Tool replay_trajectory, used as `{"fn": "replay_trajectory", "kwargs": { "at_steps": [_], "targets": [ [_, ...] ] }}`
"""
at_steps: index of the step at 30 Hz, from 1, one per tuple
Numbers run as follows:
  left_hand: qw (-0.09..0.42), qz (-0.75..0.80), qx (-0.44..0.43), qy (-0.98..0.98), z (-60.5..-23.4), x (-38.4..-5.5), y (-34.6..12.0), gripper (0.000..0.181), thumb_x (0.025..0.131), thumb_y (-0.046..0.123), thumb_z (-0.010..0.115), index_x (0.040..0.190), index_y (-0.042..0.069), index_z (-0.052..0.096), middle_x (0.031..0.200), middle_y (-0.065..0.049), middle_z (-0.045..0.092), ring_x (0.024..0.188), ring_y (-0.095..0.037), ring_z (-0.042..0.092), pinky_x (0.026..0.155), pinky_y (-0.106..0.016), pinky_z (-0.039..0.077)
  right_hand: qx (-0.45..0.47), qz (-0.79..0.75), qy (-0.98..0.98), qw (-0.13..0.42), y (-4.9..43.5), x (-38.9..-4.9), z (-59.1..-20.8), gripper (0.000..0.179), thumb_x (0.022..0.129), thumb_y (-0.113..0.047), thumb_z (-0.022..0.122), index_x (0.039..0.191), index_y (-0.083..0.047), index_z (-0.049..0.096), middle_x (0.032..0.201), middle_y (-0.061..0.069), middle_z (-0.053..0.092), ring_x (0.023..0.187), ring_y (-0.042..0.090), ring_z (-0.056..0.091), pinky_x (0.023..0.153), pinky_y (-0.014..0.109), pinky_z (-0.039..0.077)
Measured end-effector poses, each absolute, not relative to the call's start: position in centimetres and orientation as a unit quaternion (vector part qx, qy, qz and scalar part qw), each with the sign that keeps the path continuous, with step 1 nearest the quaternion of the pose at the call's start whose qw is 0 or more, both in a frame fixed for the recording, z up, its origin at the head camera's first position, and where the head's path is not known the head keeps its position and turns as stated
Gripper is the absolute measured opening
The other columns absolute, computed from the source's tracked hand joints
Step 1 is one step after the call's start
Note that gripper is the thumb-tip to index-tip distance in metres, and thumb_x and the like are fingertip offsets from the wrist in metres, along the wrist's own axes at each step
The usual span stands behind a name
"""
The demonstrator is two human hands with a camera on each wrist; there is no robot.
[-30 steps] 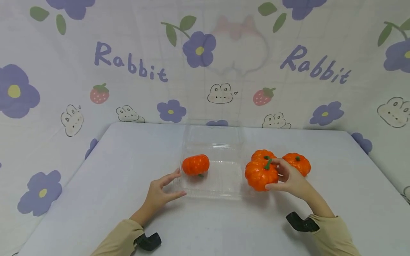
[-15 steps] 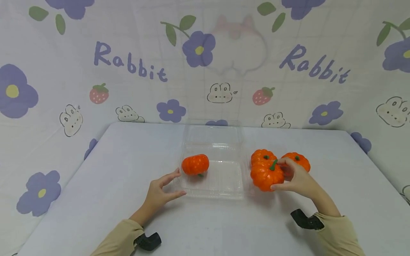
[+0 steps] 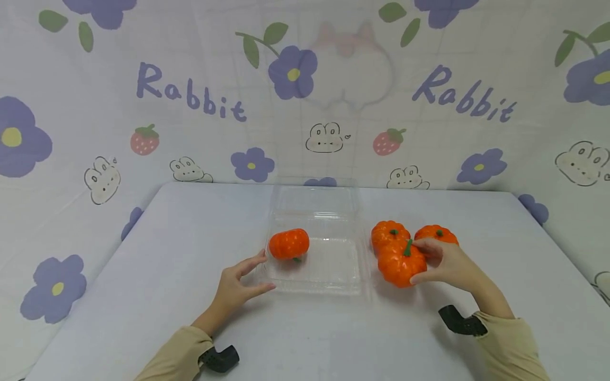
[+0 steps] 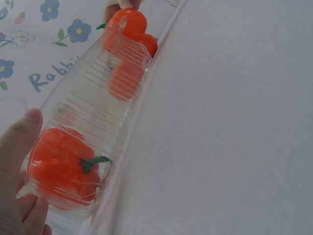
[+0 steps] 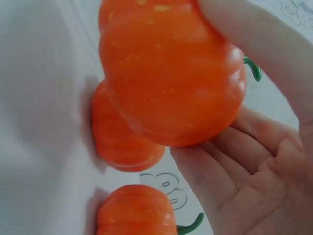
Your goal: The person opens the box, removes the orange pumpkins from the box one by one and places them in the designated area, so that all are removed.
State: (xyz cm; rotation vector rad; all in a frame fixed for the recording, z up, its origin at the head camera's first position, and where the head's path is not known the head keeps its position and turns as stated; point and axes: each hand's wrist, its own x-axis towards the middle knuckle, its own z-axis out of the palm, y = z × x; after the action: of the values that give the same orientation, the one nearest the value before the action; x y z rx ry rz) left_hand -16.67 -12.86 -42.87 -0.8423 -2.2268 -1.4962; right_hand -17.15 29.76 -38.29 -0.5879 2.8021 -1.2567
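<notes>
My left hand holds the left front corner of an open clear plastic box. In the left wrist view the thumb lies against its wall. Inside that box, at the left, a small orange pumpkin lies on its side, its green stem facing front. To the right of the box my right hand grips another orange pumpkin between thumb and fingers, stem up. Two more pumpkins sit just behind the gripped one: one to the left, the other partly hidden by the hand.
The box's clear lid stands folded back behind it. A white table lies beneath everything, with a printed curtain along its far edge. Black wrist mounts stick out from both sleeves.
My right hand has shifted a little to the right, away from the box, with the pumpkin in its grip. My left hand and the box stay in place.
</notes>
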Motion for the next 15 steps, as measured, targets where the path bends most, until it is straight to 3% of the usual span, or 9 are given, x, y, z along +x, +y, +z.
{"fn": "replay_trajectory", "kwargs": {
  "at_steps": [9,15],
  "targets": [
    [0.172,-0.53,-0.304,-0.773,-43.6,-17.1,-13.1,0.051,0.059,-0.006,0.079,0.104,-0.012,0.058,0.112,-0.026,0.054,0.105,-0.037,0.052,0.088,-0.044,0.04,-0.162,-0.41,0.896,0.057,29.7,-17.6,-39.1,0.067,0.06,-0.024,0.084,0.11,0.006,0.05,0.107,0.015,0.054,0.098,0.032,0.053,0.082,0.042,0.047],
    [0.166,-0.528,-0.297,-0.778,-45.8,-18.3,-13.7,0.053,0.06,0.001,0.081,0.107,-0.008,0.059,0.115,-0.02,0.055,0.109,-0.024,0.052,0.092,-0.031,0.039,-0.157,-0.39,0.905,0.068,29.5,-17.6,-39.4,0.064,0.06,-0.025,0.084,0.104,0.006,0.05,0.102,0.013,0.055,0.097,0.031,0.052,0.079,0.041,0.049]
  ]
}}
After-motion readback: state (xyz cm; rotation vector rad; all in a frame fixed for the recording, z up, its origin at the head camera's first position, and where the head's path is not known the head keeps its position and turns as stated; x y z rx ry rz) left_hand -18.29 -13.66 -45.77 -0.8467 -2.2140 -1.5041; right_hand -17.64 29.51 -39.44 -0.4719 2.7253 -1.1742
